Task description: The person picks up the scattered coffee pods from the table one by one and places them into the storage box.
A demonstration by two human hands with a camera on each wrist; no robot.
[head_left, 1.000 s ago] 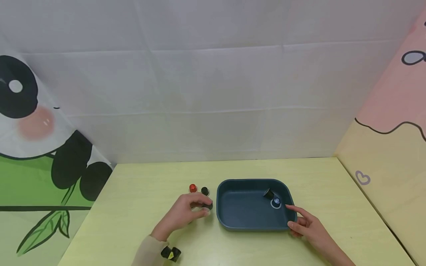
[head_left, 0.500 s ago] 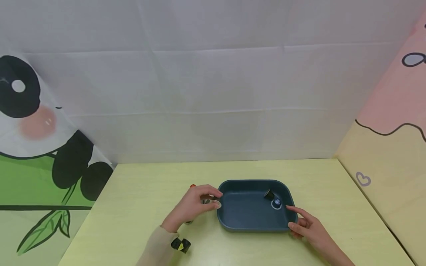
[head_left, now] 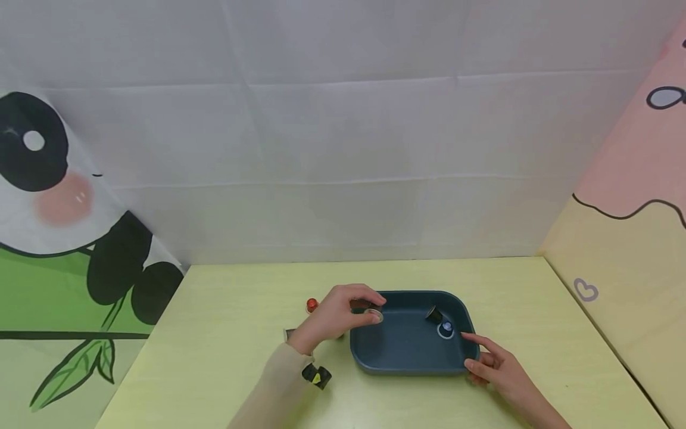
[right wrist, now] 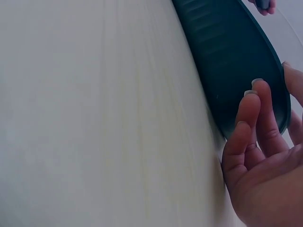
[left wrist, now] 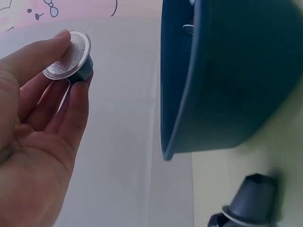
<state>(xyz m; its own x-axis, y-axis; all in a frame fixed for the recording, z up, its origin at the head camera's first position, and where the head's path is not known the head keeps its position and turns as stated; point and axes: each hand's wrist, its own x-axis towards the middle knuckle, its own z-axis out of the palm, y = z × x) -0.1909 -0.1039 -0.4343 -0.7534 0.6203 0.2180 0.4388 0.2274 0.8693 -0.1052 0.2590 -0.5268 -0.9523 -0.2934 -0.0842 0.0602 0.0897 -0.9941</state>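
Capsule (left wrist: 71,56) with a foil lid sits pinched between thumb and fingertips of the left hand (head_left: 334,316), held above the left edge of the blue tray (head_left: 375,351). Right hand (head_left: 495,366), fingers loosely straight, rests against the tray's near right corner on the table (head_left: 214,333).

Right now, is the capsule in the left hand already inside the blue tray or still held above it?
Held above it. The left hand pinches the capsule over the tray's left rim, not set down.
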